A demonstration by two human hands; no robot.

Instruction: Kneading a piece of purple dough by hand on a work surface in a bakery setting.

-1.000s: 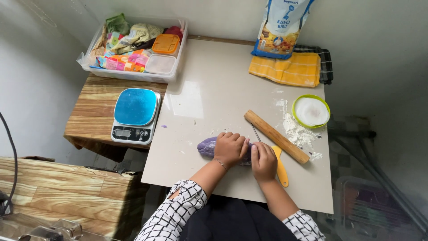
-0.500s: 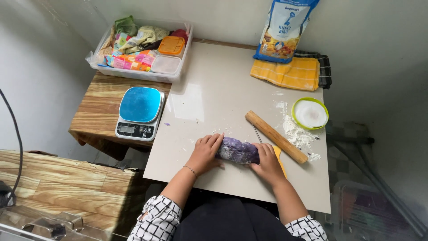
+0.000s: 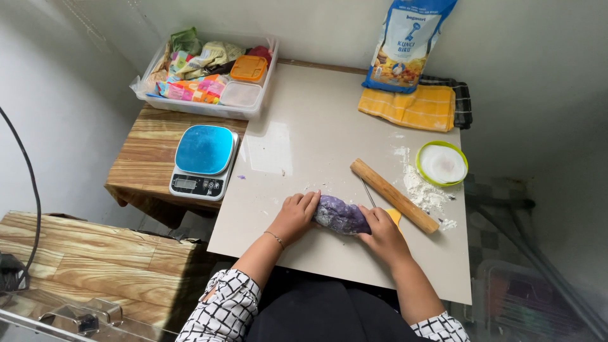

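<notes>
A purple lump of dough [image 3: 341, 215] lies on the pale work board [image 3: 304, 145] near its front edge. My left hand [image 3: 296, 216] presses against the dough's left end. My right hand [image 3: 382, 233] cups its right end, partly covering a yellow scraper [image 3: 395, 217]. A wooden rolling pin [image 3: 394, 196] lies diagonally just beyond my right hand, with a thin metal stick [image 3: 368, 192] beside it.
Spilled flour [image 3: 424, 193] and a green-rimmed bowl of flour [image 3: 442, 164] sit at the right. A flour bag [image 3: 408, 42] and yellow cloth [image 3: 409, 106] are at the back. A blue digital scale [image 3: 204, 160] and a clear tub of packets [image 3: 206, 73] stand on the left.
My hands have moved apart from on top of the dough to its two ends, exposing the purple lump. The view has shifted slightly.
</notes>
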